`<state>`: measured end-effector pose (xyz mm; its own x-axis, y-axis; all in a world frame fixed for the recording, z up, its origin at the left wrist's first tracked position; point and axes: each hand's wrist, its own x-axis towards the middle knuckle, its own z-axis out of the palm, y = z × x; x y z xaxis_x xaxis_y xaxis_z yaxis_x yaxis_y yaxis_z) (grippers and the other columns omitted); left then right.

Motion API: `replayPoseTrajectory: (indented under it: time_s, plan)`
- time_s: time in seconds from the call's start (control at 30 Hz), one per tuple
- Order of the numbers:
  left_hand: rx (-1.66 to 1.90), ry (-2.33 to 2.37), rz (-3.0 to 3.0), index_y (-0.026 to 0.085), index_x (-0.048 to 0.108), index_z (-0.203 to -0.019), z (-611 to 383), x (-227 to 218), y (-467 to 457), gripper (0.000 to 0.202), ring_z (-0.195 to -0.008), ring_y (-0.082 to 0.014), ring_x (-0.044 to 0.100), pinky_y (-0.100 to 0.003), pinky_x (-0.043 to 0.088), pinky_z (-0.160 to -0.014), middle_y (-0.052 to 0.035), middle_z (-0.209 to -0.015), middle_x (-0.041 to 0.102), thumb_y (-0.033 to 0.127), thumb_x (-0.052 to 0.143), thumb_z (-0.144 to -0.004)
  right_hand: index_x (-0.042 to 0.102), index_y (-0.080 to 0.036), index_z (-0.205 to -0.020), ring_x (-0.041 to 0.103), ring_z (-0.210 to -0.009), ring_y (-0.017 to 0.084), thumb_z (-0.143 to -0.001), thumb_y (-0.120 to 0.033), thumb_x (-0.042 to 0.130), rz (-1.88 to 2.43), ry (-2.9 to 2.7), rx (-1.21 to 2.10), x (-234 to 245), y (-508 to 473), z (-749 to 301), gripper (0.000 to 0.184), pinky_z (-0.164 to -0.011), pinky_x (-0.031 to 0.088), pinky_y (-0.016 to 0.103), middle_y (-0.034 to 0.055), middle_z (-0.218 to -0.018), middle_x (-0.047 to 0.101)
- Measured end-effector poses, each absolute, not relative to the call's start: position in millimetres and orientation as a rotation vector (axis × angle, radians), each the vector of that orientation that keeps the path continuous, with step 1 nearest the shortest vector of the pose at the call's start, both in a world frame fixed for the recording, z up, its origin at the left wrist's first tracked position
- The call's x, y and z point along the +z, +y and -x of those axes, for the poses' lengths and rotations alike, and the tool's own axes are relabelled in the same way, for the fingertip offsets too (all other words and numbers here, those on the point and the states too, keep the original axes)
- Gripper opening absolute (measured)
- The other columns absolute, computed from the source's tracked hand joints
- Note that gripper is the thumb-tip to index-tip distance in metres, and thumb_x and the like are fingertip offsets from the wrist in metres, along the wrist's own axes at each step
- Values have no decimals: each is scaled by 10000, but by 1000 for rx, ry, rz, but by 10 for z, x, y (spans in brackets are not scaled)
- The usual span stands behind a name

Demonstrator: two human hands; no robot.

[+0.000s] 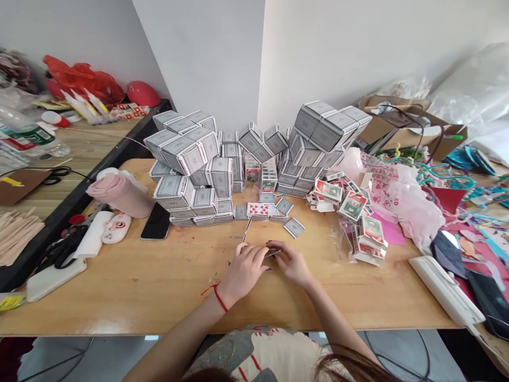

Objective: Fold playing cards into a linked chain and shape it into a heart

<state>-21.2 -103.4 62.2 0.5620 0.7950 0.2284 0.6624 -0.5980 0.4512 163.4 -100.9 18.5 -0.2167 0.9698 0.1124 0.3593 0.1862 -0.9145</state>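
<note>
Count was 2 hands: left hand, right hand, with 1 card between them. Phones: 2. Scissors: 2 pairs. Pink roll: 1. Grey boxes ran roughly 30; the pile was too dense for an exact count. Green packs: about a dozen.

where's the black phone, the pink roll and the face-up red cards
black phone (pixel 156 222), head view, middle of its screen
pink roll (pixel 121 194), head view, middle of its side
face-up red cards (pixel 260 209), head view, centre of the spread
</note>
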Motion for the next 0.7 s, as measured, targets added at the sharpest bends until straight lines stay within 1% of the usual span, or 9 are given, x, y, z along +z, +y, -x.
replayPoseTrajectory:
  time_s: [0.07,0.13,0.17,0.23,0.3,0.4,0.47,0.6,0.7]
  plan:
    - [701,1180,-2411,202,449,-1128,231,696,-1033,349,-1083,-215,473,-407,335,-925,-86,-1121,553,310,513,-803,508,-202,-1142,516,-1083,195,-738,-172,469,1207,-1702,1046,229,-1016,-1728,406,-941,409,370,75,-1165,559]
    - [856,1213,-2276,207,469,-1106,278,740,-955,292,-1118,-193,445,-379,337,-954,-76,-1146,534,267,483,-820,510,-196,-1122,514,-1077,198,-756,-193,453,1215,-1636,988,234,-986,-1824,370,-927,414,375,88,-1145,560]
    - [927,1243,-2198,208,484,-1086,307,745,-884,260,-1116,-185,447,-372,341,-961,-73,-1150,528,237,463,-828,524,-199,-1089,529,-1047,192,-772,-204,436,1267,-1587,935,223,-950,-1866,329,-911,423,374,84,-1108,575]
    - [1030,1287,-2061,204,509,-1048,358,717,-687,235,-1097,-174,463,-366,359,-959,-68,-1130,533,184,441,-823,552,-202,-1030,574,-917,176,-785,-234,428,1403,-1488,766,194,-836,-1931,277,-819,472,353,74,-1013,602]
    - [1071,1271,-1995,196,524,-1029,376,643,-449,265,-1098,-164,466,-361,356,-975,-59,-1126,536,118,439,-790,544,-201,-1069,581,-769,155,-777,-257,443,1514,-1453,644,171,-681,-1965,314,-698,499,315,70,-938,606]
    - [986,1175,-1971,181,517,-1070,322,494,-116,393,-1118,-166,463,-359,364,-979,-60,-1161,532,37,432,-715,493,-183,-1162,564,-656,130,-764,-265,453,1569,-1468,638,165,-432,-1959,408,-604,492,275,88,-967,604]
    - [898,1101,-1955,179,496,-1119,252,406,43,453,-1118,-167,471,-354,375,-973,-64,-1189,525,28,430,-697,479,-171,-1187,562,-605,128,-762,-262,449,1596,-1522,706,164,-292,-1931,436,-590,484,267,72,-876,631]
    - [770,1019,-1912,182,525,-1116,148,315,191,445,-1093,-154,504,-344,373,-977,-51,-1168,560,22,388,-725,578,-173,-1073,583,-577,149,-751,-247,447,1672,-1634,757,131,-117,-1883,356,-602,470,268,24,-671,640]
    - [738,1048,-1897,190,552,-1106,137,301,208,438,-1079,-157,520,-344,379,-971,-41,-1147,584,22,378,-741,619,-184,-997,598,-585,161,-754,-231,431,1711,-1676,750,100,-63,-1877,311,-612,464,266,10,-610,639]
